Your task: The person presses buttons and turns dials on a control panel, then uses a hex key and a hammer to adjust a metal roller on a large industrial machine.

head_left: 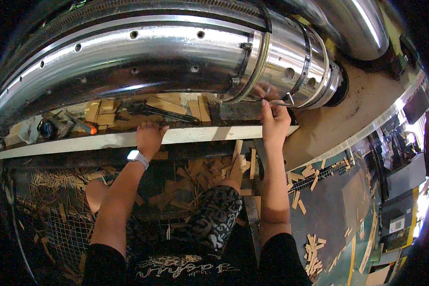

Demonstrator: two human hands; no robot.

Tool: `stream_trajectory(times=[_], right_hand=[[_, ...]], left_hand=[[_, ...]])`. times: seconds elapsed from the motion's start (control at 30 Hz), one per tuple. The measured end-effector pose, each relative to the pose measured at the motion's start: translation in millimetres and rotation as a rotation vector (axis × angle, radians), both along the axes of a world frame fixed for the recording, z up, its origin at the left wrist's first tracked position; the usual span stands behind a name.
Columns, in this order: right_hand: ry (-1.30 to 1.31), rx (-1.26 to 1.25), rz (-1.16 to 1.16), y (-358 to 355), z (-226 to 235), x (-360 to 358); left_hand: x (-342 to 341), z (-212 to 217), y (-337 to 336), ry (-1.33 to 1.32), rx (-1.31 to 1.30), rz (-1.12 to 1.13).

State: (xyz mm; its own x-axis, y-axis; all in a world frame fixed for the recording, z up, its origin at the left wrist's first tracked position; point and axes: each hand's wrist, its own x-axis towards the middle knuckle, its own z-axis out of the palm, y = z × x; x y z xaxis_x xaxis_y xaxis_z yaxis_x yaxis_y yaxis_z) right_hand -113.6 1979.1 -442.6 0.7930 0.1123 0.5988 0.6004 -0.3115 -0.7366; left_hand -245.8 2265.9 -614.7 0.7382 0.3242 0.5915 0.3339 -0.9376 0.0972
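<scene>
A large polished metal cylinder (176, 55) with a row of holes crosses the upper view. At its right end is a shiny stepped collar (285, 59) with bands and bolt holes. My right hand (275, 126) is closed on a thin metal hex key (285, 104) just below the collar, thumb and fingers pinching it. Where its tip meets the collar, I cannot make out. My left hand (150, 139) lies over the pale rail (200, 135) below the cylinder, fingers stretched over its far edge and holding nothing.
Behind the rail, a trough holds wood offcuts (107, 112), a dark long-handled tool (169, 112) and an orange-tipped tool (91, 128). Wood scraps (195, 178) litter the floor around my legs. A second metal cylinder (352, 28) stands at upper right, above a curved brown surface (341, 121).
</scene>
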Motion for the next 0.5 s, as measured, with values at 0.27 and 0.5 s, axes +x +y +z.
stream_trajectory(times=[0.27,0.5], right_hand=[[-0.143,-0.206,-0.188,8,-5,-1],[-0.208,-0.226,-0.234,8,-4,-1]], left_hand=[[-1,2,-2,-0.015,0.055,0.039],[2,2,-4,0.009,-0.022,0.033]])
